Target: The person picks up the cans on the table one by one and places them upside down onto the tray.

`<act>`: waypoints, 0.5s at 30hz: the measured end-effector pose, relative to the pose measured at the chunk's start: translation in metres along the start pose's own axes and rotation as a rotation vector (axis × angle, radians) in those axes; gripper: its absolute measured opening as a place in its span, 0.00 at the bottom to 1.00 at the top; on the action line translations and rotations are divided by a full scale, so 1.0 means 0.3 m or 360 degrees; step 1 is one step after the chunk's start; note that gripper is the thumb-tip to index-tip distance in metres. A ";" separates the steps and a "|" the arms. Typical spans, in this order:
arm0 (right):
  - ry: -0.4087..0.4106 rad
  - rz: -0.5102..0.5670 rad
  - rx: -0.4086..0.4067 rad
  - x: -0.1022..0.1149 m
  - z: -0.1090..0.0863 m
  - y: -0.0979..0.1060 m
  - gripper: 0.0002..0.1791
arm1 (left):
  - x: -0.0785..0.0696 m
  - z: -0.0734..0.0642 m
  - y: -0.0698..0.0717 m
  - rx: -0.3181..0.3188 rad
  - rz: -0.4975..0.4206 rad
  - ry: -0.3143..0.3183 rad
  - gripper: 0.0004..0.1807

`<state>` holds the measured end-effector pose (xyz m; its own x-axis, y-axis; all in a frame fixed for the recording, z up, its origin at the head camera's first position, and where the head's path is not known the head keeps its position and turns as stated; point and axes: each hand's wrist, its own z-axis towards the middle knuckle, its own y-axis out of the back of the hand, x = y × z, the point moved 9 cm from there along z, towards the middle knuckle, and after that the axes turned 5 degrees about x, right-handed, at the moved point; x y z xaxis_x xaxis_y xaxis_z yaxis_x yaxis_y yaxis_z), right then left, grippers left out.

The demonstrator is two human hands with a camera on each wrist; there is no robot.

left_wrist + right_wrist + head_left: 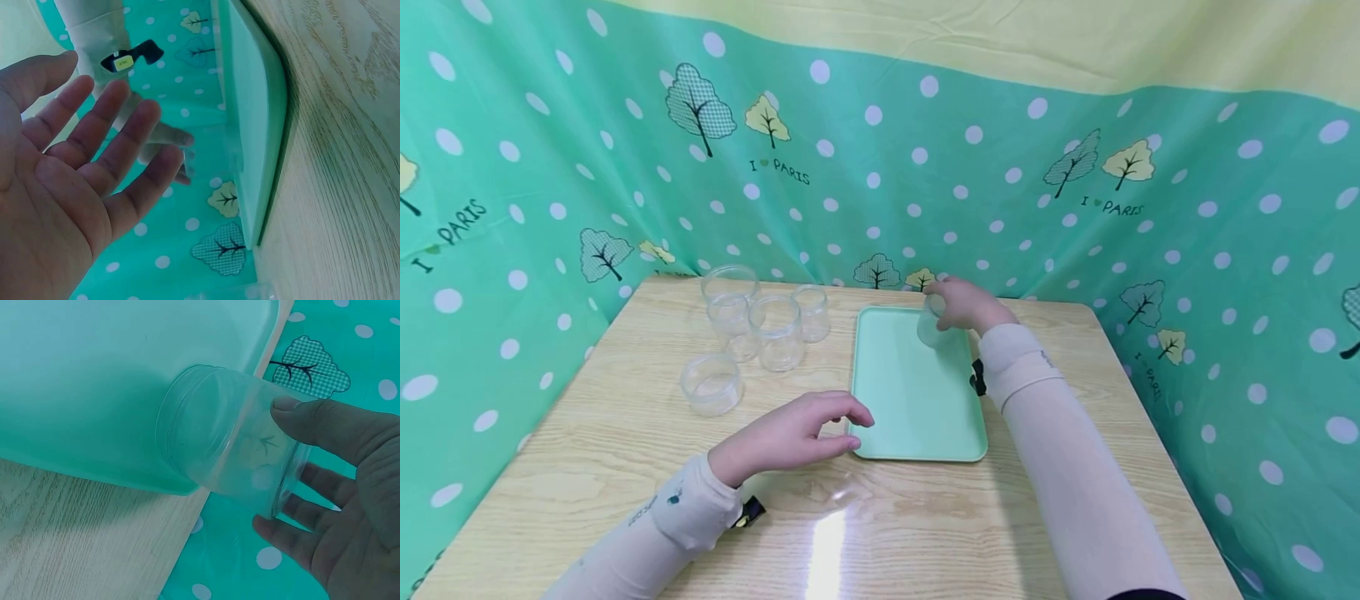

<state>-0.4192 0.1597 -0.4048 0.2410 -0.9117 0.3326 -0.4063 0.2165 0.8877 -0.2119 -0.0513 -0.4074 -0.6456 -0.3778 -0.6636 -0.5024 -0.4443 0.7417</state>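
Observation:
A clear plastic jar (pixel 215 437) stands on the far right part of the light green tray (pixel 917 400). My right hand (pixel 964 305) holds it near the top. In the right wrist view, the thumb lies on one side of the jar's upper end and the fingers (pixel 290 540) on the opposite side. My left hand (pixel 801 433) hovers at the tray's near left corner, its fingers loosely bent and holding nothing. The left wrist view shows that palm (pixel 56 194) bare, with the tray's edge (pixel 275 100) beyond the fingertips.
Left of the tray, several clear containers stand close together, among them a tall jar (pixel 777 342) and a small jar (pixel 811 315). Nearer sits a low, wide one (pixel 711 385). A green dotted curtain (pixel 880 183) hangs around the wooden table (pixel 910 533) at the back and sides.

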 end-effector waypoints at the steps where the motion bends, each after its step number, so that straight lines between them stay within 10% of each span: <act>1: 0.0003 -0.0002 0.0003 0.001 0.000 0.000 0.42 | -0.002 0.000 -0.001 0.0007 0.0001 -0.0006 0.12; 15: 0.0010 0.0030 -0.0040 -0.005 0.004 0.001 0.40 | -0.009 -0.006 0.004 -0.0018 0.0047 -0.0034 0.12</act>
<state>-0.4206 0.1607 -0.4052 0.2390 -0.9052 0.3515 -0.3883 0.2427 0.8890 -0.2097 -0.0522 -0.4051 -0.6722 -0.3735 -0.6392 -0.4766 -0.4424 0.7597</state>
